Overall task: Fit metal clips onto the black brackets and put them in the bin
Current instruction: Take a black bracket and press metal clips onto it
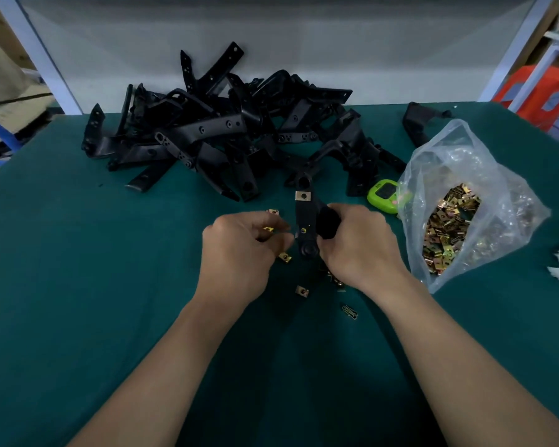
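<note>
Holding the long black plastic bracket steady is the job of the right hand. Its grip is closed round the bracket's thick side lobe and keeps the flat strip just above the green-covered desk, between the two hands. One square brass-coloured metal clip already sits on the strip's far end.

The left hand has its fingers curled in a tight grip on what looks like a second small gold clip. It is mostly hidden and lies just beside the strip's edge, near the middle hole.

To seat it well, I judge that the clip's open mouth should meet the strip's edge squarely. It should then slide on flat until its hole lines up with the bracket's hole. A skewed start would likely jam or spring off. The right hand should brace against the push so that the strip does not twist.

Loose spare clips lie on the desk around the hands. Many more fill the clear plastic bag to the right, next to a lime-green timer. The heap of unfitted black brackets lies at the desk's far side. No bin is in view.
</note>
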Motion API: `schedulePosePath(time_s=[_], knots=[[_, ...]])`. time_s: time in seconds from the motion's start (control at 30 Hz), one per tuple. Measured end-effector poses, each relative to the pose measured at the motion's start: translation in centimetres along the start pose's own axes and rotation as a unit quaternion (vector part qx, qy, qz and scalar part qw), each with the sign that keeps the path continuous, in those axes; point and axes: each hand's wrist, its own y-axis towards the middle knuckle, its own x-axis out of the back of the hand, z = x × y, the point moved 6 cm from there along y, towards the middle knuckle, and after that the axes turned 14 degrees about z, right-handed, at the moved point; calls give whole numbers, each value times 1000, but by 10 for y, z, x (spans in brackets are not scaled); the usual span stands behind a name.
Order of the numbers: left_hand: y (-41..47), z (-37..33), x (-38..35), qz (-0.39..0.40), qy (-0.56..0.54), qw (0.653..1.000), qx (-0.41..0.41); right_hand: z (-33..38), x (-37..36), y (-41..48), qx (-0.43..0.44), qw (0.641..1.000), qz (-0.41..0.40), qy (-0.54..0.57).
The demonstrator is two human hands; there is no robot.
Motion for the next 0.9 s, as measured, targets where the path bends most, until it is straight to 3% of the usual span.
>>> schedulePosePath(time_s=[0.2,0.4,0.9], knots=[[1,6,4,15,-190,982,0,2,-4,-2,17,1000,12,5],[4,4,1,91,-348,933,-11,1,-2,-1,17,1000,-2,7],[-1,-6,7,177,-319,931,-1,0,-1,-1,18,1000,-10,-16]])
